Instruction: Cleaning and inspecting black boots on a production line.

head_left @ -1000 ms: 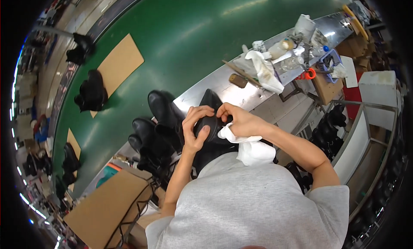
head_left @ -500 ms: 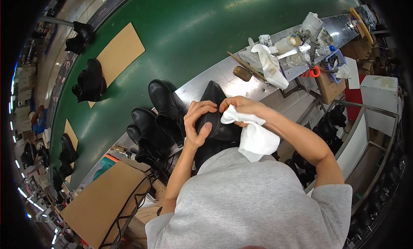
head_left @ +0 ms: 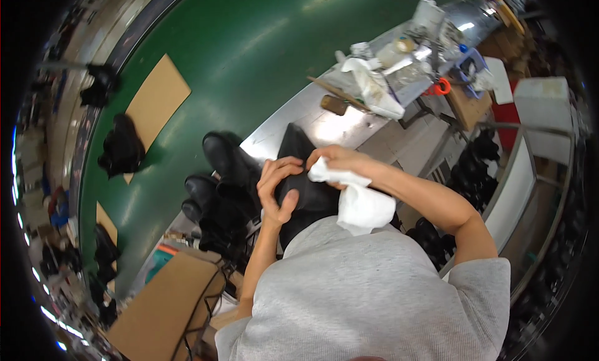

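A black leather boot (head_left: 309,196) is held close against my front at the metal edge of the bench. My left hand (head_left: 278,189) curls round its left side, with the thumb and fingertips on the leather. Pinched in my right hand (head_left: 337,159) is a white cloth (head_left: 365,206), whose loose end hangs toward my shirt. The right fingertips touch the upper part of the boot, close to my left fingertips. Both palms and the boot's lower part are hidden.
Several black boots (head_left: 228,158) stand left of my hands. Farther left, more boots (head_left: 121,146) rest by cardboard sheets (head_left: 159,99) on the green table (head_left: 249,55). A brown block (head_left: 334,105), stained rag (head_left: 373,90), bottles and orange-handled scissors (head_left: 442,86) lie right. A metal rack (head_left: 527,149) holds boots.
The whole view has shifted, so the bench and its items sit a little lower and farther left. Both hands keep nearly the same hold on the boot and cloth.
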The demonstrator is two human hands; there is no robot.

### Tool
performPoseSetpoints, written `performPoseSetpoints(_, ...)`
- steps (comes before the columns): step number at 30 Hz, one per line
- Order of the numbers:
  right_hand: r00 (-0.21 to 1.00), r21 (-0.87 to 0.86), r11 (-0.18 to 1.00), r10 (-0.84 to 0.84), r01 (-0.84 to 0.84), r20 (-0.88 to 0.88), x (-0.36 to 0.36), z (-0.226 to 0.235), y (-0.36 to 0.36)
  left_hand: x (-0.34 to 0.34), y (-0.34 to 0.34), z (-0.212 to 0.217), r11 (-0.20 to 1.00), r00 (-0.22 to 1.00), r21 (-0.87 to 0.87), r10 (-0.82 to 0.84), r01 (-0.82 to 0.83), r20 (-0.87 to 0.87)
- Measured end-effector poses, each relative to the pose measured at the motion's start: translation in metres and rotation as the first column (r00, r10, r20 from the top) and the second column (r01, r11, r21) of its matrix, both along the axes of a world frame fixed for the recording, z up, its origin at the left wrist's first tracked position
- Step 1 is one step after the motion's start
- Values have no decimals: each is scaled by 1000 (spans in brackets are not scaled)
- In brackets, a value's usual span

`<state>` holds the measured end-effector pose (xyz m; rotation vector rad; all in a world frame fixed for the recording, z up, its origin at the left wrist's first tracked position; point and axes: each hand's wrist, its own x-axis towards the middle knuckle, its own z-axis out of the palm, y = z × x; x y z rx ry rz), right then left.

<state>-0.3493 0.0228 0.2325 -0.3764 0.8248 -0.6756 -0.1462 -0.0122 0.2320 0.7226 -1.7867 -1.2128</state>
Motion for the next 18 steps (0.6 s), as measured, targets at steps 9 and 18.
performPoseSetpoints(9, 731, -464, 873, -220, -148, -647, 36, 15, 8, -3, 12, -8, 995, 999, 94, 17, -13, -48)
performPoseSetpoints(18, 787, -427, 876, -95, -225, -610, 43, -1, 11, 8, -3, -13, 974, 974, -15, -226, 226, 13)
